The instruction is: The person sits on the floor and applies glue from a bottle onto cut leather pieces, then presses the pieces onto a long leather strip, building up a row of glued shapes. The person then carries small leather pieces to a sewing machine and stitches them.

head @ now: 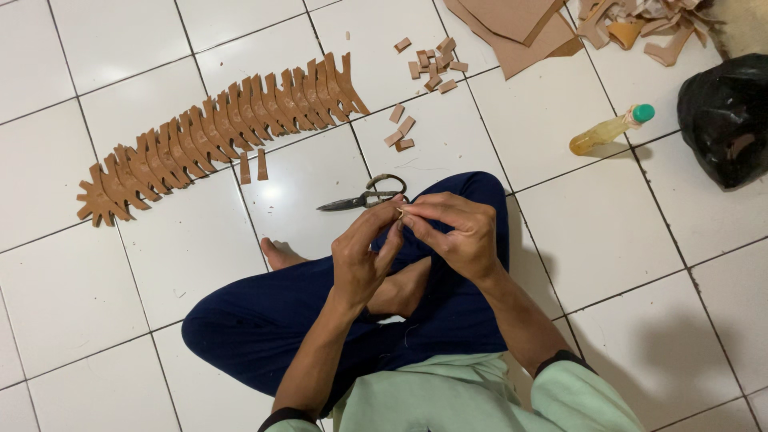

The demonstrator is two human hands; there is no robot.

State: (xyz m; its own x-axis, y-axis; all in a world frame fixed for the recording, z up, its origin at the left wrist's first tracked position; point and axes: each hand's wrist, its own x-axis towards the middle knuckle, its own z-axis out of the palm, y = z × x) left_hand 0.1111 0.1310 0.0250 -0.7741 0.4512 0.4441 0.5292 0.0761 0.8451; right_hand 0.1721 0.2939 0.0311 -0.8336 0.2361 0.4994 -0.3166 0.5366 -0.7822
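A small tan piece point(399, 213) is pinched between the fingertips of the left hand point(364, 256) and the right hand point(454, 234), both closed on it above the crossed legs in dark blue trousers point(264, 320); most of the piece is hidden by the fingers. The person is seated on the white tiled floor point(608, 232). Scissors point(364, 197) lie shut on the floor just beyond the hands. A long row of overlapped brown cut-outs point(216, 136) is laid out to the left, with two short strips point(253, 166) beside it. Small brown rectangles point(436, 64) are scattered farther out, and a few more point(400, 130) lie nearer the scissors. Sheets of brown material point(516, 28) and offcuts point(640, 24) are seen at the top. A bottle point(612, 130) of yellowish liquid with a green cap lies on its side, near a black bag point(728, 116).
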